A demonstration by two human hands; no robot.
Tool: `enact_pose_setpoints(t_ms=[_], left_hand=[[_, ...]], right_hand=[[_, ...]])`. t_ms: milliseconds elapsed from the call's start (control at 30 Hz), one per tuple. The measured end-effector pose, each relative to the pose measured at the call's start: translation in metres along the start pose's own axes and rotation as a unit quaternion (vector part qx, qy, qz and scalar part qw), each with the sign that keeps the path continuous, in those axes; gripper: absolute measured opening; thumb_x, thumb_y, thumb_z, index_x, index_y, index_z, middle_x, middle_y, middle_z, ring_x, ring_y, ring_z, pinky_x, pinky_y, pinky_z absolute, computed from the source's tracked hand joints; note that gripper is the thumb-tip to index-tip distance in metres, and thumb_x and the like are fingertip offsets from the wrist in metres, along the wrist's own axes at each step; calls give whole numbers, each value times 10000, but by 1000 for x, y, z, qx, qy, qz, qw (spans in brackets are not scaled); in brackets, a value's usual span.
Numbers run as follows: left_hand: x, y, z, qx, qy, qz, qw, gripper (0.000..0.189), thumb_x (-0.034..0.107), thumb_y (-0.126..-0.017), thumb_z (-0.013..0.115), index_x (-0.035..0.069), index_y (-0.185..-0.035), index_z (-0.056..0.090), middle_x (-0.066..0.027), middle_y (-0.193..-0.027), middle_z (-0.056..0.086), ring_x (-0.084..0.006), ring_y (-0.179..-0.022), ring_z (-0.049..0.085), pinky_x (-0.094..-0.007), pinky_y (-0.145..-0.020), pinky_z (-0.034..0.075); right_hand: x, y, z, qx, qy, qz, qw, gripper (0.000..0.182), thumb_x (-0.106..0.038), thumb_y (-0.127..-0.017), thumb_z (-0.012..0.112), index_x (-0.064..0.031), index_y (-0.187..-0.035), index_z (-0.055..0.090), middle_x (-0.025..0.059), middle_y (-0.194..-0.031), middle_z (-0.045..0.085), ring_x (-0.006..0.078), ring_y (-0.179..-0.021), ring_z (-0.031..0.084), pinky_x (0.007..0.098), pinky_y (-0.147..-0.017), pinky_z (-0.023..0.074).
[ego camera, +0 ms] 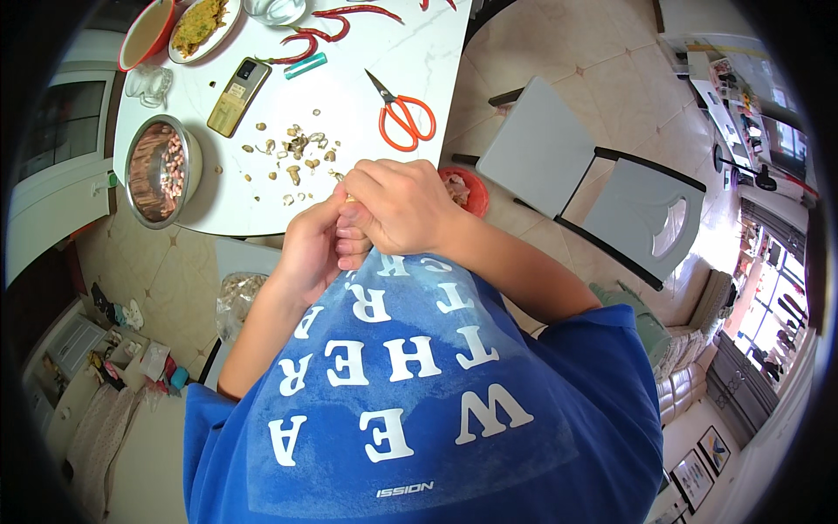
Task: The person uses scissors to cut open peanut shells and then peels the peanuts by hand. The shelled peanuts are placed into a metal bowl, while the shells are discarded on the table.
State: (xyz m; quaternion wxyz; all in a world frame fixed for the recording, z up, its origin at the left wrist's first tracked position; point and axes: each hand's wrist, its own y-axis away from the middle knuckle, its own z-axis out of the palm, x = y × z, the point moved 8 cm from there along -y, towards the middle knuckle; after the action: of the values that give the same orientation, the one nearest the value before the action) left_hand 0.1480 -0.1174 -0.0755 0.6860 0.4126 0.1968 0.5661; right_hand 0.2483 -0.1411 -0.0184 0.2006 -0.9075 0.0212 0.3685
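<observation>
In front of my shirt, at the near edge of the table, my left hand (311,239) and my right hand (406,206) meet, fingers bent together around a small tan piece (349,198) that looks like a peanut in its shell. The fingers hide most of it. Just beyond them, broken peanut shells (298,145) are scattered over the white marbled table (340,105). To the left is a metal bowl (195,157) with pink shelled peanuts (173,164) inside. Scissors with orange handles (407,123) lie partly open beyond my right hand.
A phone (239,97), a teal object (306,66), red chilies (301,49), a glass jug (149,85), a plate of food (200,26) and a red-rimmed bowl (145,36) stand farther back. A plastic bag (239,298) is at lower left; a grey chair (537,147) stands right.
</observation>
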Motion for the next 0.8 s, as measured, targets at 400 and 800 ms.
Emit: enact_pose_setpoints(t_ms=[400,800], left_hand=[[9,-35,-24,50,-144,140,978,382,342,-1054,370,59,-884,562,-12,-744,547,-82,-616,470,-236,-530,372],[1,-87,-63,174,-227,172,943,494,334,-1039,348,-77,-1026,622,-138,-887,658,-194,-759,622,-323,-704,508]], right_hand=[[36,22,36,65,-72,182,978,286,-229,-982,475,-33,-800,576,181,-682,595,382,-599,598,450,-544,451],[88,54,90,38,-135,469,872,342,-234,-948,458,3,-821,669,247,-805,657,438,-781,624,509,-735,480]])
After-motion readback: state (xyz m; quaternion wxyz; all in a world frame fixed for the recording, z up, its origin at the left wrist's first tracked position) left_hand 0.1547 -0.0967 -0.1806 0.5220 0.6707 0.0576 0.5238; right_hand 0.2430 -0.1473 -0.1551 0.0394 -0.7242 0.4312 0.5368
